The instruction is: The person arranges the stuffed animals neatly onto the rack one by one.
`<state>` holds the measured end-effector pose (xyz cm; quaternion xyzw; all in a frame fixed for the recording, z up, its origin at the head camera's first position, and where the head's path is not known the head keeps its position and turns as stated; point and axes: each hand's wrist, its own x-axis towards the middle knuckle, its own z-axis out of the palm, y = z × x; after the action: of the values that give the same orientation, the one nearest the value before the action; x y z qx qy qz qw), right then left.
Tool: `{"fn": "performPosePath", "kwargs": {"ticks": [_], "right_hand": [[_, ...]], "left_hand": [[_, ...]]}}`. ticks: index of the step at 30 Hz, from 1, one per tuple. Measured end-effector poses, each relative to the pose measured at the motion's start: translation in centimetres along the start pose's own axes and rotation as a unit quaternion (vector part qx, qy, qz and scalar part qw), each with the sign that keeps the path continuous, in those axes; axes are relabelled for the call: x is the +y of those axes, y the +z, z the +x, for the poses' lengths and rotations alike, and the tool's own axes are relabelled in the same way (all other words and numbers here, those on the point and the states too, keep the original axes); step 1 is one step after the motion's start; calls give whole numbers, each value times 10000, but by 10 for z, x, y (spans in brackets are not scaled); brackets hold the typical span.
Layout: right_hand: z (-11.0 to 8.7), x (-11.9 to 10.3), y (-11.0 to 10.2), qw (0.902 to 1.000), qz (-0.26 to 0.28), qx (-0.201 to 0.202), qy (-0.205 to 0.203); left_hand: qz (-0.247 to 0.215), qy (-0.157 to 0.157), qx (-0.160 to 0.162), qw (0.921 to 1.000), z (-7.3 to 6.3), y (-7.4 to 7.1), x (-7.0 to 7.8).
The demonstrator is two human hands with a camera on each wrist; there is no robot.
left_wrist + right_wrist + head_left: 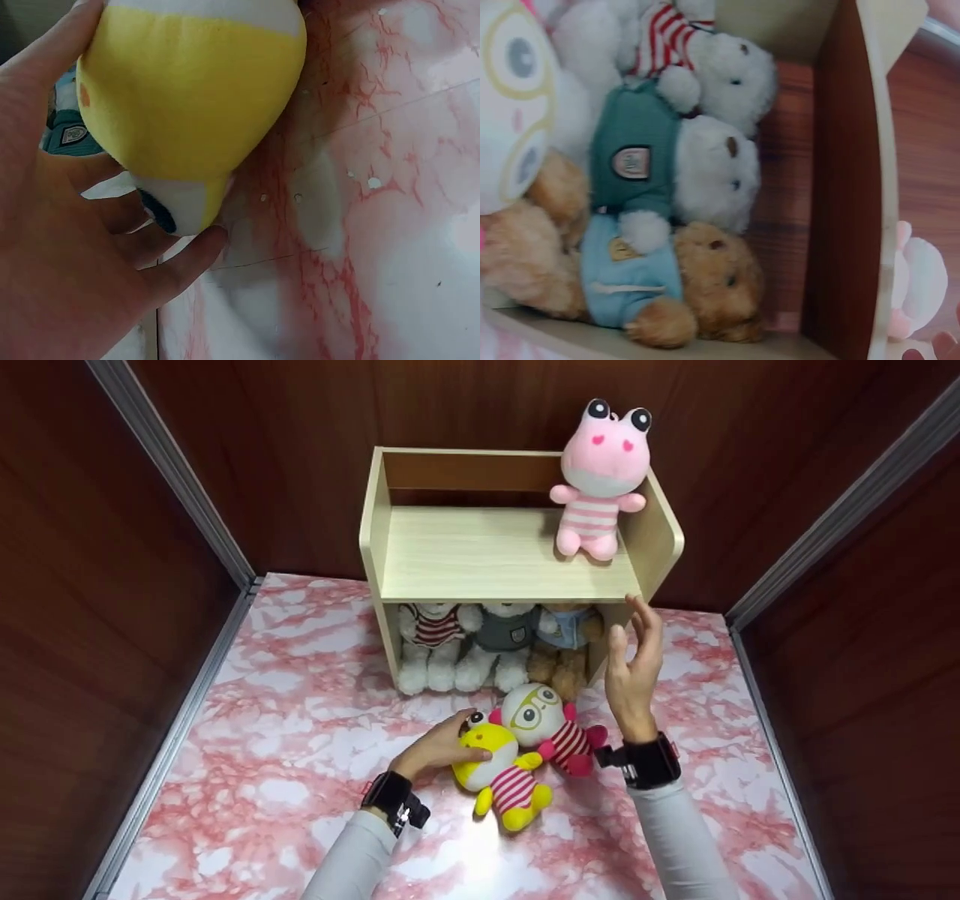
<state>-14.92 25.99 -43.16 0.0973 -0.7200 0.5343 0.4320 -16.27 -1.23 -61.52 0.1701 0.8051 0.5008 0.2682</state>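
Observation:
My left hand [437, 746] grips the head of a yellow plush frog [480, 754] in a pink-striped shirt, thumb across its face. In the left wrist view, the fingers [184, 262] curl by the frog's eye [169, 210]. Beside it lies a plush toy with yellow glasses [531, 712] and a red striped body. My right hand [636, 675] is raised with loosely bent fingers and holds nothing, by the shelf's front right corner. On the upper board sits a pink plush frog [604, 465] in a striped shirt, at the right end.
A pale wooden shelf [480, 555] stands against the back wall. Its lower compartment holds a white bear in red stripes [731, 79], a white bear in green [716, 172] and a brown bear in light blue [720, 281]. Pink-marbled flooring [277, 787] lies between brown side panels.

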Motion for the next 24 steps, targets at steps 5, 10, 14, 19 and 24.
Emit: {"fn": "performPosePath", "kwargs": {"ticks": [5, 10, 14, 19, 24], "right_hand": [[-20, 10, -5, 10000, -64, -46, 56], [-41, 16, -9, 9994, -175, -249, 187], [-53, 19, -8, 9976, -336, -498, 345], [-64, 21, -4, 9919, -286, -968, 766], [-77, 23, 0, 9775, -218, -1573, 1387]], "left_hand": [[-13, -101, 261, 9996, 2, 6, -6], [37, 140, 653, 9978, 3, 5, -7], [71, 293, 895, 9955, 2, -3, 0], [197, 429, 1079, 9930, 3, -18, 14], [253, 537, 1264, 9902, 3, -31, 28]]}}
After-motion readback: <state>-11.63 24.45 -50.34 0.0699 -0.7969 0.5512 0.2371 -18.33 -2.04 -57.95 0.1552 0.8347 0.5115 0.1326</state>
